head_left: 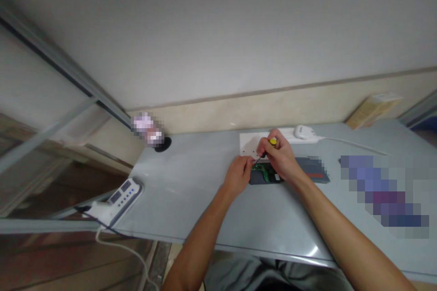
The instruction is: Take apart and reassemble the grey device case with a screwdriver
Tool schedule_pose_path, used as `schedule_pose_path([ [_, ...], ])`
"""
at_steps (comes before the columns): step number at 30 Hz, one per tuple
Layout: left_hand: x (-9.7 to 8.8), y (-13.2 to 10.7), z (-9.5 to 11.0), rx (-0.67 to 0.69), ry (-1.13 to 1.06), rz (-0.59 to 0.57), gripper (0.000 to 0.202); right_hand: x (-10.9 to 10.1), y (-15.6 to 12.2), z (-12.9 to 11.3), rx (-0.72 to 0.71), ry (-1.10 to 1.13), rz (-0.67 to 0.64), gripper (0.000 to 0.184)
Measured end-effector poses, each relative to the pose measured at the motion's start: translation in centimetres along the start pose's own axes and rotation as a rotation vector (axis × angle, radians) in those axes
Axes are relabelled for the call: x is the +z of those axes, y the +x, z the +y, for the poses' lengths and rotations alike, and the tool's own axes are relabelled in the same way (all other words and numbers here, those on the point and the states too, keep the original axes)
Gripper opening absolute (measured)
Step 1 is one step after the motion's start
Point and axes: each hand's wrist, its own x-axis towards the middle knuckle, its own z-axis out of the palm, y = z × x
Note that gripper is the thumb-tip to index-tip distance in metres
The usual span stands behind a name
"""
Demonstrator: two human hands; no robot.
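Observation:
My right hand (280, 157) is closed round a small screwdriver with a yellow handle (272, 141), its tip pointing down and left toward a green circuit board (263, 172). The board lies in a dark flat case (261, 180) on the grey table (191, 200). My left hand (240, 173) sits just left of the board, fingers pinched together near the screwdriver tip; what they pinch is too small to make out.
A white power strip (251, 143) lies behind my hands with a white plug and cable (305, 132) at its right. A second power strip with buttons (120, 196) rests on the table's left corner. A cardboard box (373, 108) leans at the back right.

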Motion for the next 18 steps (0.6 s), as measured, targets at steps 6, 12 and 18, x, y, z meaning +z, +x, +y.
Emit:
schedule_pose_path([
  [6,0.04,-0.01,-0.16,0.014,0.002,0.003,0.036,-0.15,0.42,-0.16,-0.015,0.015,0.008,0.042],
  [12,0.08,-0.06,-0.26,0.015,0.015,-0.013,0.037,-0.45,0.21,-0.43,0.029,-0.008,0.01,0.043],
  [18,0.23,-0.07,-0.41,0.058,0.03,-0.009,0.038,0.26,-0.02,-0.43,0.028,0.06,-0.035,0.046],
])
